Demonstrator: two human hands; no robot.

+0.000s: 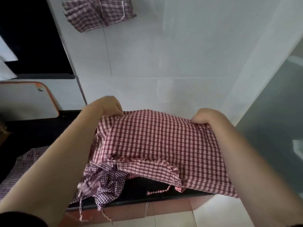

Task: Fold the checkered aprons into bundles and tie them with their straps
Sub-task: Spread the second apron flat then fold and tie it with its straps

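While you look down at the dark counter point(139, 192), both of your hands are holding the red checkered apron point(157, 145) by its far edge. Your left hand point(113, 106), at about 10 o'clock from the middle of the cloth, has its fingers curled over the far left corner and pinches it. Your right hand point(205, 117), at about 2 o'clock, is clenched around the far right corner in the same way. Between the two hands the apron is stretched quite flat, and its near part hangs down over the counter at 6 o'clock, where a ruffled edge point(147, 159) is folded on top of it. One thin strap point(159, 191) of this apron lies on the counter just below the ruffle. Under the red apron, at 7 o'clock, a purple checkered apron point(106, 182) lies crumpled, and its straps hang over the front edge of the counter. More of the purple checkered cloth goes out under your left forearm toward 8 o'clock. At 11 o'clock, high on the white tiled wall point(180, 54), another red checkered apron point(98, 12) is seen as a folded bundle. At 9 o'clock, a white tray with an orange rim point(49, 99) stands.
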